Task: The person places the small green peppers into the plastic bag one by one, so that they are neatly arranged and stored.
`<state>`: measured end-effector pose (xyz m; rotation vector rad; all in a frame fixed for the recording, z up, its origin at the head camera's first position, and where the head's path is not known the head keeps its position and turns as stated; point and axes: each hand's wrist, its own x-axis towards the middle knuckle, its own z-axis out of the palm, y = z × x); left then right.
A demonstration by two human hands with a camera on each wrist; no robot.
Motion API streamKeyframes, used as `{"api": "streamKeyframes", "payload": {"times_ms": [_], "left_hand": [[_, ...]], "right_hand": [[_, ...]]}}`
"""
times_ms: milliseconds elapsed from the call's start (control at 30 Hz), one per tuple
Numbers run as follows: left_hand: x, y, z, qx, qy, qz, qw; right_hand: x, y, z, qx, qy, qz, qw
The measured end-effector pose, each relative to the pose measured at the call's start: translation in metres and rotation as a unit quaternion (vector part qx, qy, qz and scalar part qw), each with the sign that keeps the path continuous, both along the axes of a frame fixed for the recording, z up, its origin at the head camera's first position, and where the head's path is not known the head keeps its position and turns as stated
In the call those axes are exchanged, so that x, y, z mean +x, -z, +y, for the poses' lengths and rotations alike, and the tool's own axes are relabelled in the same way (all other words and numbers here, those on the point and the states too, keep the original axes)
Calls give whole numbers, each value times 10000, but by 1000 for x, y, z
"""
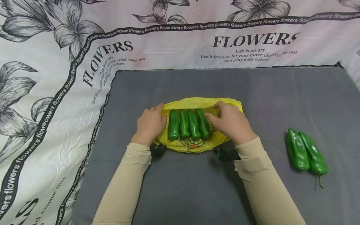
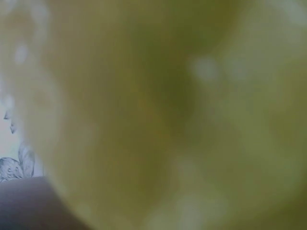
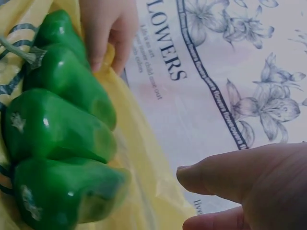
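Note:
Several glossy green peppers [image 1: 184,125] lie side by side in the mouth of a yellow plastic bag [image 1: 202,103] on the grey table. My left hand [image 1: 150,125] pinches the bag's left edge; in the right wrist view its fingers [image 3: 108,28] hold a fold of the yellow plastic. At the bag's right side is my right hand [image 1: 230,120], thumb and fingers apart, close beside the rightmost pepper [image 1: 203,125]. The same gap between thumb and finger shows in the right wrist view. Blurred yellow plastic [image 2: 144,120] fills most of the left wrist view.
Two more green peppers [image 1: 306,153] lie together on the table at the right, one with a thin stem pointing to the front. White cloth [image 1: 174,47] printed with flowers and lettering borders the grey tabletop [image 1: 185,187] at the back and left.

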<state>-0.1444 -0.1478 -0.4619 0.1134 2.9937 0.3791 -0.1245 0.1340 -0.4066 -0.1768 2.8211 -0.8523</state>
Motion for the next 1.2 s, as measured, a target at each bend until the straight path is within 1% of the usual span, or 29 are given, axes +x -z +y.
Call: {"api": "streamKeyframes", "payload": {"times_ms": [200,433,700,833,1000,1200], "left_hand": [[0,-2,-1,39,-4,54,10000],[1,2,0,25,6,-38,10000],[3,3,3,11,10,-56,10000],[4,1,3,25,11,-33,10000],[4,-2,2,58,7,-16,10000],[2,-2,0,24,13,52,10000]], "right_hand": [[2,-8,3,-36,123,121,9998],[5,-9,4,40,80,4,10000],[5,-15,10,88,44,172,9998],[5,-19,15,156,72,213,9996],[8,-19,19,287,73,198,9994],[12,-17,23,390,106,206,9990]]}}
